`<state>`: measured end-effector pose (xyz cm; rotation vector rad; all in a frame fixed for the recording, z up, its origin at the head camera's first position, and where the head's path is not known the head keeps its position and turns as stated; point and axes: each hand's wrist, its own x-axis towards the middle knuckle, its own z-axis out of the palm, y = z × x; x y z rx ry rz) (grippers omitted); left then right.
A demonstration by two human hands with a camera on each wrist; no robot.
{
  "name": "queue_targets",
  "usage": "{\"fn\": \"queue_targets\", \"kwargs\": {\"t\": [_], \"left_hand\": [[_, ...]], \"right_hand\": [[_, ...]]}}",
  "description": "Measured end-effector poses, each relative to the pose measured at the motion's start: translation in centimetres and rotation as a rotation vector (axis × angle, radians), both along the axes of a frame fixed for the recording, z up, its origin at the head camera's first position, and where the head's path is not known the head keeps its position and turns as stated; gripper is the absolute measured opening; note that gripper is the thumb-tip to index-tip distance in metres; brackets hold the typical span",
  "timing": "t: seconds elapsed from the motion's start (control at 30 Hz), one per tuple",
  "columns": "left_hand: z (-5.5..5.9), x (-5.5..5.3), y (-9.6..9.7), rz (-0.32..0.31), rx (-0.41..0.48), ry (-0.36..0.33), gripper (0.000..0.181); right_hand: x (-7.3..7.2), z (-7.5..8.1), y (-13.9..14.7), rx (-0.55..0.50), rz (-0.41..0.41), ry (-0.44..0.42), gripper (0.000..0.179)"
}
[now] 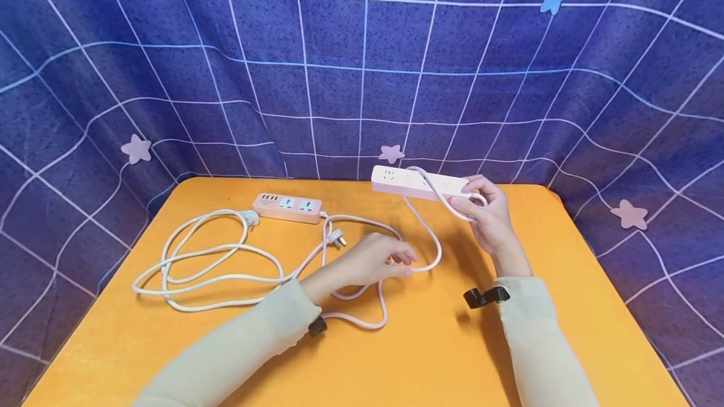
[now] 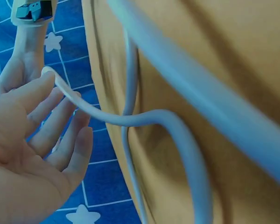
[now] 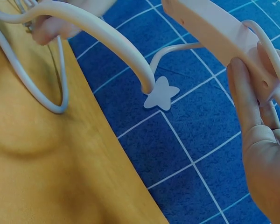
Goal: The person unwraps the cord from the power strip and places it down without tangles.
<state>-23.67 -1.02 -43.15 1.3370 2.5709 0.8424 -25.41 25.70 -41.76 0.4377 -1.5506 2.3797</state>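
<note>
My right hand point(image 1: 491, 215) grips the right end of a long white power strip point(image 1: 404, 182), raised above the table's back part. Its white cord point(image 1: 434, 244) bends back from that end, crosses over the strip's top and hangs down behind it. Lower and further left, my left hand point(image 1: 373, 259) pinches this cord between thumb and fingers; the left wrist view shows the cord point(image 2: 95, 112) running out from the thumb tip. In the right wrist view, fingers lie along the underside of the strip point(image 3: 214, 35).
A shorter pink-white power strip point(image 1: 287, 208) with two sockets lies at the back left of the orange table point(image 1: 441, 357). Its cord lies in loose loops point(image 1: 186, 278) on the left. A three-pin plug point(image 1: 336, 238) sits near my left hand. A blue curtain point(image 1: 339, 93) stands behind.
</note>
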Motion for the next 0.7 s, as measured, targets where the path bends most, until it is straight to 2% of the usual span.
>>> {"fn": "queue_targets", "kwargs": {"t": [0.23,0.47,0.7], "left_hand": [[-1.0,-0.1,0.2,-0.029,0.007,-0.001,0.009],[-1.6,-0.6,-0.1,-0.025,0.051,-0.026,0.009],[-1.7,-1.4,-0.5,0.01,0.06,-0.002,0.009]], "right_hand": [[0.1,-0.1,0.0,0.004,-0.012,-0.005,0.041],[0.1,-0.1,0.2,-0.004,-0.018,-0.008,0.041],[-0.1,0.0,0.2,-0.018,-0.003,0.002,0.041]]}}
